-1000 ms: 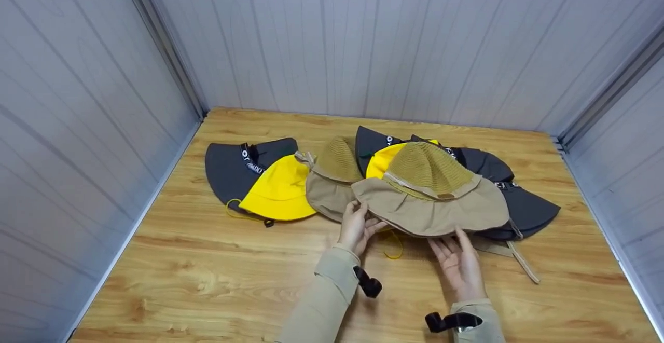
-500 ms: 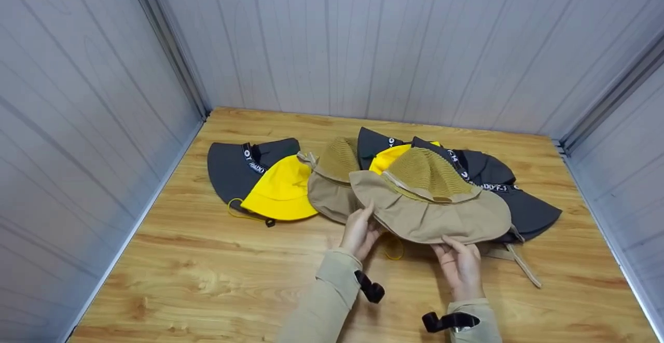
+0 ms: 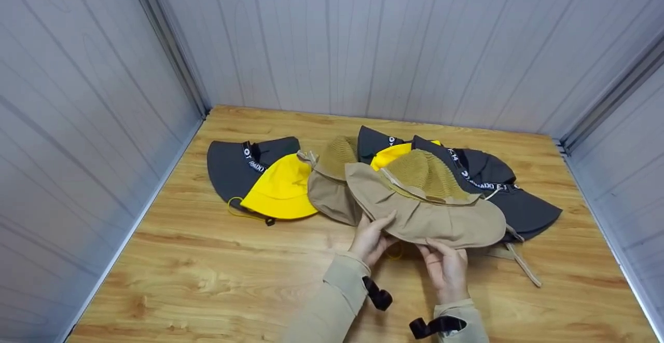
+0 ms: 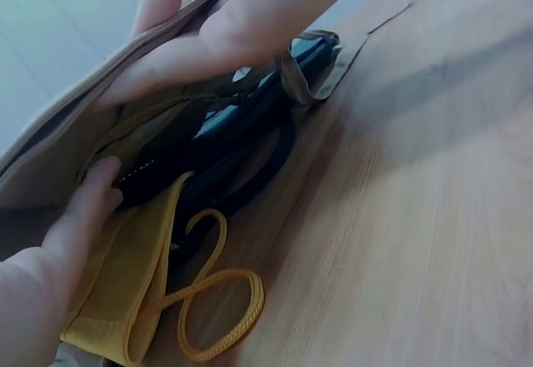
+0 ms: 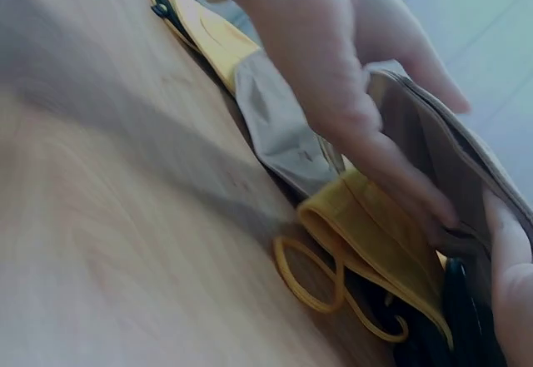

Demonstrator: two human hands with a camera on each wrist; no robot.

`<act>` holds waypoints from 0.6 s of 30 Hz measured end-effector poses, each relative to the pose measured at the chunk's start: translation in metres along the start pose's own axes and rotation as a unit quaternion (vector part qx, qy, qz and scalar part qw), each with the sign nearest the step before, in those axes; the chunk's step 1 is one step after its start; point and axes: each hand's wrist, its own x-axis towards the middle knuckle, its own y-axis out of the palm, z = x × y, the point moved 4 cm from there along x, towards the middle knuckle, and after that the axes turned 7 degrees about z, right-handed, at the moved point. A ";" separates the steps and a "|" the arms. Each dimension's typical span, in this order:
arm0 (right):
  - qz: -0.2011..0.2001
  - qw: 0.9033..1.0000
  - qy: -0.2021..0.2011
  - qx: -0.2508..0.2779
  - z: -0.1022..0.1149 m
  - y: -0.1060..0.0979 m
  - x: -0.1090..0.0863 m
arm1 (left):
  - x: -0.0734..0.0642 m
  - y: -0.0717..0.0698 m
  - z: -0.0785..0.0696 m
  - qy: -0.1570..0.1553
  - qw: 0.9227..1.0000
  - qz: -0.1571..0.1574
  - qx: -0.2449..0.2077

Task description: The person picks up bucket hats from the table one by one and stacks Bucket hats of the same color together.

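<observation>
A tan sun hat with a knitted mustard crown and wide cloth brim is lifted at its front edge over a pile of hats. My left hand grips the brim's front left edge, thumb on top and fingers beneath. Further right, my right hand pinches the same edge, with its thumb above. Under the raised brim, the left wrist view shows a yellow hat with a looped yellow cord, beside dark hat cloth. The crown's far side rests among the other hats.
Left of the held hat lie another tan hat, a yellow bucket hat and a dark grey hat. More dark grey hats with lettered bands lie to the right. Pale panel walls enclose the wooden table.
Both hands have shifted along the brim, the left rightward and the right leftward, coming closer together. The held hat's front has come slightly nearer, and more of the dark hat's lettered band shows behind.
</observation>
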 end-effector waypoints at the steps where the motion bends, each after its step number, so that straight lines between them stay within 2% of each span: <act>1: -0.001 1.000 0.003 -0.002 -0.002 0.001 -0.001 | 0.000 0.001 0.000 0.001 1.000 0.000 0.002; 7: -0.013 0.999 0.013 -0.026 -0.010 0.004 -0.006 | -0.001 -0.001 0.000 0.013 0.999 -0.012 0.032; 12: -0.034 0.994 -0.006 -0.106 -0.008 0.003 -0.006 | -0.003 -0.001 -0.004 0.024 0.999 -0.014 0.043; 14: -0.033 0.993 -0.008 -0.117 -0.005 0.004 -0.004 | -0.003 -0.001 -0.006 0.025 0.999 -0.014 0.039; 18: -0.031 0.997 0.010 -0.063 0.001 0.002 -0.002 | -0.007 0.000 -0.010 0.030 0.999 -0.010 0.036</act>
